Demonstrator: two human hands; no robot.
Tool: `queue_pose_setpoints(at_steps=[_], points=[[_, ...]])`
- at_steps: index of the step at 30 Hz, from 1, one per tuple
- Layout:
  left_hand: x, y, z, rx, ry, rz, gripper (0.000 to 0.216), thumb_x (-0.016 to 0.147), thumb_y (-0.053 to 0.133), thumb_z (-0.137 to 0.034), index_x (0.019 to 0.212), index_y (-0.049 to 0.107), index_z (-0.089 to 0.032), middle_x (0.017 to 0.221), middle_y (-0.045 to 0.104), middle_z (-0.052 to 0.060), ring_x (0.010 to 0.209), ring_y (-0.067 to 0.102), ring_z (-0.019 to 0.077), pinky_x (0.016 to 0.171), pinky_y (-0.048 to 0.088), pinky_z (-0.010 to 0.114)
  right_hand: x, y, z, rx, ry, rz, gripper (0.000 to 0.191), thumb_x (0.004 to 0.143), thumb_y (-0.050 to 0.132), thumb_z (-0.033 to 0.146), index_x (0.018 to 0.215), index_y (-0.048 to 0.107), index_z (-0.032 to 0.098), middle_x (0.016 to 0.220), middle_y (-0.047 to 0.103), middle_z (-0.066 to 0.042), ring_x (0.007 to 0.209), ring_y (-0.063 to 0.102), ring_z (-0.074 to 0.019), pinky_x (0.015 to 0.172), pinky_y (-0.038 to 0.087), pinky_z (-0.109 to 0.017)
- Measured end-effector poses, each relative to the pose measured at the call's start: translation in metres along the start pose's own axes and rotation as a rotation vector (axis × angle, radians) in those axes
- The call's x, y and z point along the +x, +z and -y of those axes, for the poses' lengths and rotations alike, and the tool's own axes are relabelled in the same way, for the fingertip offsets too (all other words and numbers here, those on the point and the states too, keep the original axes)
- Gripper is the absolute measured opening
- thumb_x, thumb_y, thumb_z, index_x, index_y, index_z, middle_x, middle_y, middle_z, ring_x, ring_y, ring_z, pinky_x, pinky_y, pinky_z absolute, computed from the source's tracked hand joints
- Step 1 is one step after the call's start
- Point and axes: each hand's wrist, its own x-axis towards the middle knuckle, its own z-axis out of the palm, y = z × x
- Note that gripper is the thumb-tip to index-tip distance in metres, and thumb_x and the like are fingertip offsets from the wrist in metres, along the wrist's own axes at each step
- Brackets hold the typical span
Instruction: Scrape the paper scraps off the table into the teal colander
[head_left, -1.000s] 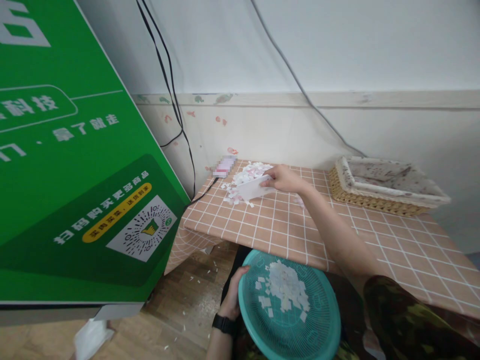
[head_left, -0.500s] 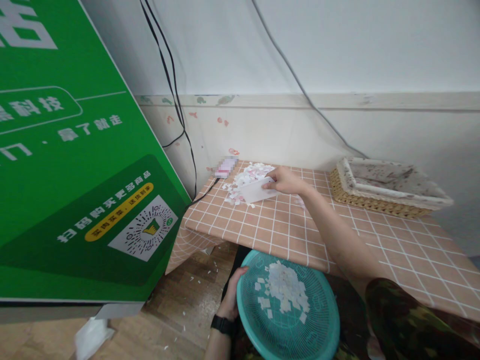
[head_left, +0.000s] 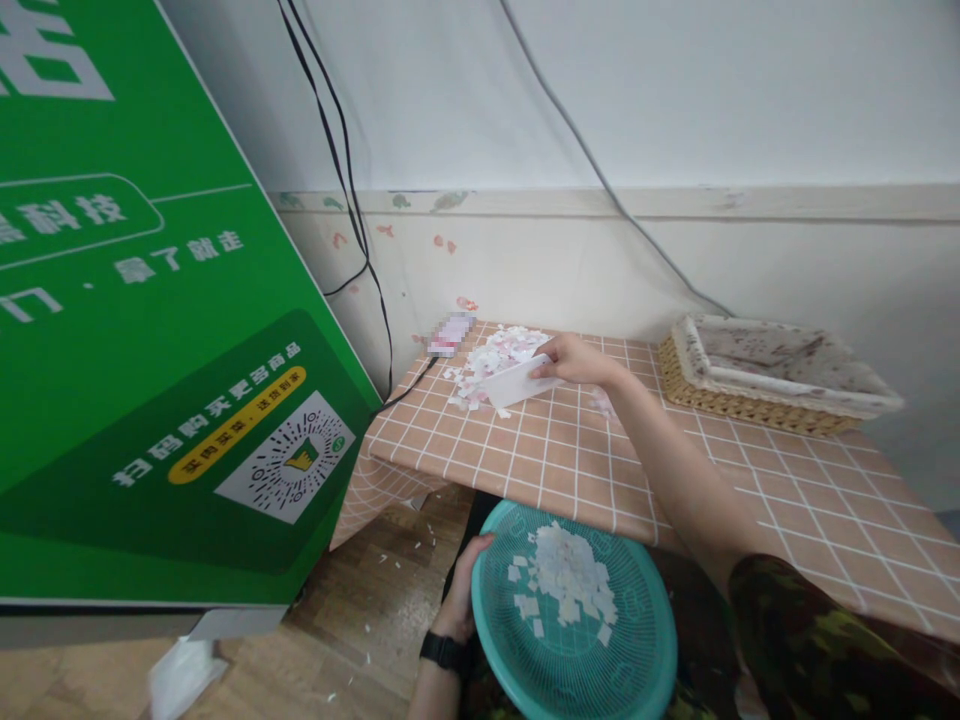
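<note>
My right hand [head_left: 568, 360] pinches a flat white card [head_left: 517, 381] by its right end. The card stands tilted against the near side of a pile of small white paper scraps [head_left: 504, 348] on the checked tablecloth. Below the table's front edge, my left hand [head_left: 466, 580] grips the left rim of a round green plastic basket [head_left: 510, 655]. A heap of cut paper pieces [head_left: 566, 570] lies in the basket's bottom. The left fingers under the rim are hidden.
A lined wicker basket [head_left: 780, 410] sits at the table's right rear. A phone-like, blurred-out object [head_left: 452, 333] with a black cable lies at the back left corner. A large green sign [head_left: 187, 330] fills the left side. Paper scraps litter the wooden floor [head_left: 360, 600].
The card in my right hand has shifted very slightly toward the right and stands a little steeper. My left hand and the green basket have hardly moved.
</note>
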Motion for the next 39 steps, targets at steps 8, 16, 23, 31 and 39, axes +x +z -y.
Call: queue_pose_setpoints(at_steps=[8, 16, 23, 31, 39], points=[[-0.001, 0.002, -0.001, -0.038, 0.013, -0.049, 0.016, 0.068, 0.062, -0.029, 0.062, 0.067, -0.015, 0.058, 0.067, 0.004, 0.055, 0.059, 0.0186, 0.069, 0.046, 0.032, -0.009, -0.013, 0.001, -0.001, -0.013, 0.011, 0.023, 0.072, 0.06, 0.035, 0.069, 0.063, 0.012, 0.059, 0.051, 0.001, 0.056, 0.041, -0.0087, 0.052, 0.031, -0.022], [-0.002, 0.003, -0.002, -0.011, 0.019, -0.039, 0.018, 0.069, 0.061, -0.03, 0.061, 0.067, -0.014, 0.054, 0.066, 0.005, 0.054, 0.059, 0.0201, 0.064, 0.047, 0.034, -0.014, -0.018, 0.001, -0.07, 0.03, 0.059, 0.022, 0.069, 0.062, 0.034, 0.066, 0.064, 0.012, 0.056, 0.054, 0.001, 0.053, 0.042, -0.0091, 0.051, 0.03, -0.023], [0.0, -0.002, 0.001, 0.008, 0.045, 0.002, 0.02, 0.07, 0.06, -0.032, 0.064, 0.067, -0.015, 0.057, 0.067, 0.004, 0.057, 0.06, 0.0208, 0.064, 0.047, 0.033, -0.022, -0.027, 0.0, -0.003, 0.037, 0.012, 0.027, 0.07, 0.063, 0.038, 0.078, 0.07, 0.013, 0.063, 0.058, 0.0, 0.057, 0.047, -0.0108, 0.054, 0.033, -0.024], [0.007, -0.011, -0.001, -0.107, 0.033, 0.006, 0.018, 0.065, 0.066, -0.031, 0.064, 0.066, -0.014, 0.056, 0.067, 0.003, 0.054, 0.06, 0.0183, 0.063, 0.047, 0.032, -0.077, 0.03, -0.004, 0.049, 0.28, -0.424, 0.035, 0.076, 0.057, 0.046, 0.083, 0.071, 0.015, 0.063, 0.061, -0.002, 0.056, 0.051, -0.0139, 0.052, 0.034, -0.025], [0.007, -0.028, -0.013, -0.112, 0.148, -0.041, 0.016, 0.061, 0.07, -0.027, 0.067, 0.068, -0.013, 0.061, 0.069, 0.002, 0.056, 0.061, 0.0157, 0.062, 0.047, 0.028, -0.106, 0.059, -0.014, 0.066, 0.224, -0.414, 0.031, 0.08, 0.053, 0.041, 0.091, 0.07, 0.017, 0.081, 0.069, -0.007, 0.069, 0.06, -0.0206, 0.062, 0.043, -0.031]])
